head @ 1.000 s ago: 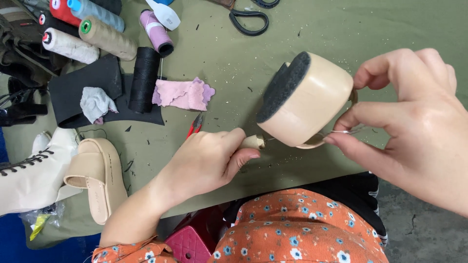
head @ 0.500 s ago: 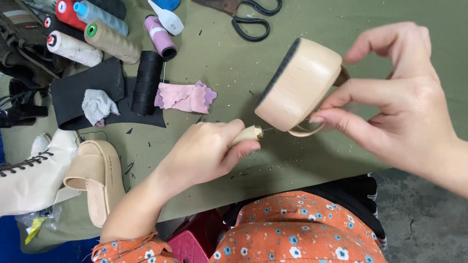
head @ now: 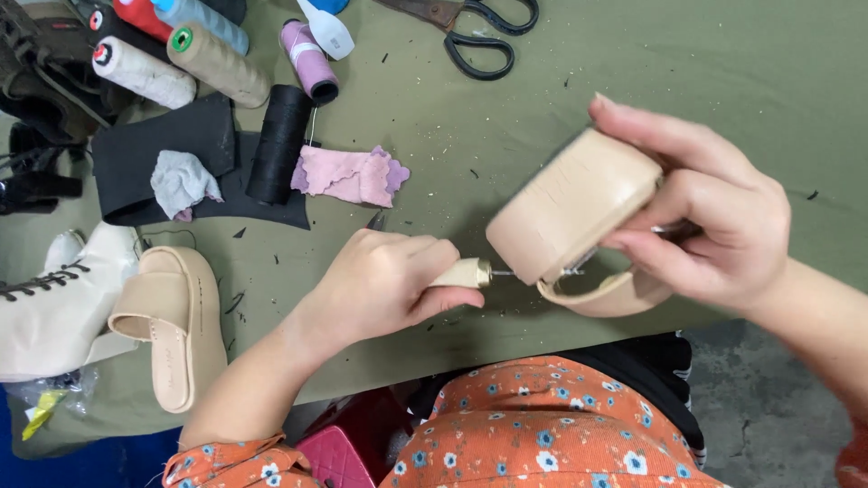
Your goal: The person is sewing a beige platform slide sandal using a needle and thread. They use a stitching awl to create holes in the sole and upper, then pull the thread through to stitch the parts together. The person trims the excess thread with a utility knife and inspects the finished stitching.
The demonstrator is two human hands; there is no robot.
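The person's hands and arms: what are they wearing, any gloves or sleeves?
No gloves: both the left hand and the right hand are bare, with no rings or watch visible. The forearms are bare too. A short orange sleeve with small white-and-blue flowers shows on the left arm, matching the top.

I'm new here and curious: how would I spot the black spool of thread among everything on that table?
Start at the green table and look to its upper left, where several thread spools lie in a cluster. Just below them, beside the pink scrap, the black spool rests on a black sheet. It is the only all-black spool; the others are cream, tan, pink, red and blue.
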